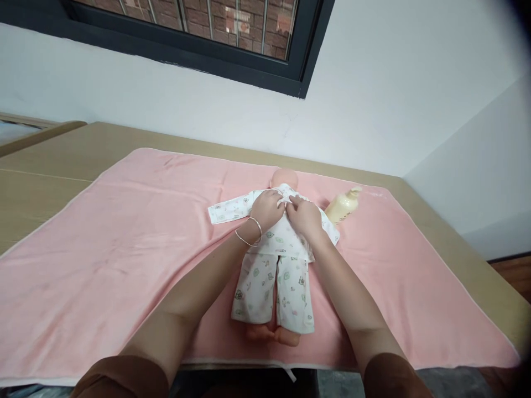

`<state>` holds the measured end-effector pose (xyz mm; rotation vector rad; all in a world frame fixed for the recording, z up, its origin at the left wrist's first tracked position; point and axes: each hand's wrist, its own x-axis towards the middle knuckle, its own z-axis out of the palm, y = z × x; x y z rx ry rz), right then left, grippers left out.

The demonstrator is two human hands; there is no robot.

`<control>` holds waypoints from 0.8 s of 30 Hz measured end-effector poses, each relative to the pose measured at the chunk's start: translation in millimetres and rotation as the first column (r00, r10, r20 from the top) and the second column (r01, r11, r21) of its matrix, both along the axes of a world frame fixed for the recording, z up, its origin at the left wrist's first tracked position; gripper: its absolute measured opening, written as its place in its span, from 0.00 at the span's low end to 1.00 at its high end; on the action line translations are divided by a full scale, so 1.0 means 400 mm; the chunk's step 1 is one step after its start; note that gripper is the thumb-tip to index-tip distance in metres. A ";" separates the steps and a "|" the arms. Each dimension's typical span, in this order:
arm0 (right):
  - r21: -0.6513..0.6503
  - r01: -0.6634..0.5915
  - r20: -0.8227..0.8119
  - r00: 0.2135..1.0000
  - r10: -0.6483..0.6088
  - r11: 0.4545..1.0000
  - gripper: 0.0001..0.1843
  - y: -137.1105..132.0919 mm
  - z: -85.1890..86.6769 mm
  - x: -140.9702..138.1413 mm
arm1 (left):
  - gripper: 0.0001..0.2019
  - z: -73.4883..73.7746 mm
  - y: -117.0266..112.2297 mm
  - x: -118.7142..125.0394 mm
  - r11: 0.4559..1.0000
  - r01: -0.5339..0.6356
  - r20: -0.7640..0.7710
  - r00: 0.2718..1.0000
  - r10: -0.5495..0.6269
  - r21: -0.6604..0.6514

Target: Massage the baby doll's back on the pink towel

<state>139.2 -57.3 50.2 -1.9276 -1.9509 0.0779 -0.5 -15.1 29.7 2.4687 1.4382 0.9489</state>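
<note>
A baby doll [285,178] lies on a pink blanket [157,221], its head toward the wall and its feet toward me. It wears a white printed top [286,240] and matching trousers [257,287]. My left hand [267,209] and my right hand [303,216] meet at the upper chest of the top. The fingers of both are bent and pinch the cloth near the neckline. One sleeve stretches out flat to the left; the other lies partly behind my right forearm. A bracelet [249,236] circles my left wrist.
To the right of the doll, a pale yellow pump bottle [343,205] lies tilted on the blanket. The wooden tabletop [448,232] shows around the blanket's edges. Behind it rises a white wall [357,116] with a dark-framed window [265,69].
</note>
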 end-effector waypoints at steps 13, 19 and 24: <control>0.053 -0.052 0.100 0.994 0.047 0.997 0.27 0.020 -0.036 -0.007 | 0.17 -0.011 0.002 0.009 0.999 -0.018 -0.124 0.992 0.021 0.030; 0.106 -0.006 0.055 0.998 0.000 0.994 0.23 0.005 -0.029 -0.014 | 0.15 0.010 0.006 -0.005 0.994 -0.038 -0.034 0.999 0.034 -0.102; 0.079 -0.066 0.001 0.998 0.066 0.995 0.29 0.044 -0.063 0.016 | 0.30 -0.007 0.042 -0.025 0.972 0.017 -0.047 0.998 -0.029 -0.234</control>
